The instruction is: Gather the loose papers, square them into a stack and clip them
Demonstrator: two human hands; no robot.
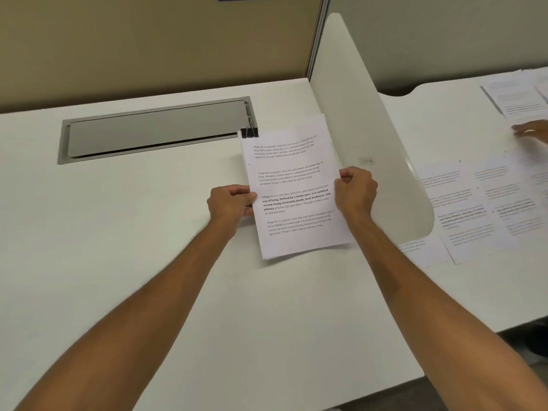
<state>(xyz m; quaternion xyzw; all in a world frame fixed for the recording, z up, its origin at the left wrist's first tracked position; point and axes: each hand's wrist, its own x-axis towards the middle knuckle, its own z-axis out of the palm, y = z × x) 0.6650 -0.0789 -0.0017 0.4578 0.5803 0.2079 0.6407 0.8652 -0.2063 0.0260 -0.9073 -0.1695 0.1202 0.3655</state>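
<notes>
Cable tray [154, 130]: a grey lid set into the tabletop [118, 232] near the far edge. I have nothing to do with it.
Left hand [229, 203]: my grip is closed on the left edge of the paper stack [296, 191], thumb on top, fingers under.
Paper stack: it sits toward the far right corner of the tabletop, close to the white divider [370, 137]. It looks lifted a bit, but I cannot tell if its near edge rests on the top.
Binder clip [249, 130]: small and black, on the far left corner of the stack. I think it is already clamped on.
Right hand [355, 188]: my grip is closed on the right edge of the stack, fingers curled tight.
How to do it well: I think I should keep both sides even, check that the edges line up, and see that the clip bites all the sheets.
Stray edges: a few sheets peek out at the near and left sides.
Hard to see: how many sheets there are, and how deep the clip sits.
Far right: more papers [486, 209] lie on the next desk, blurry, and another person's hand [530, 132] is cut off by the edge.
</notes>
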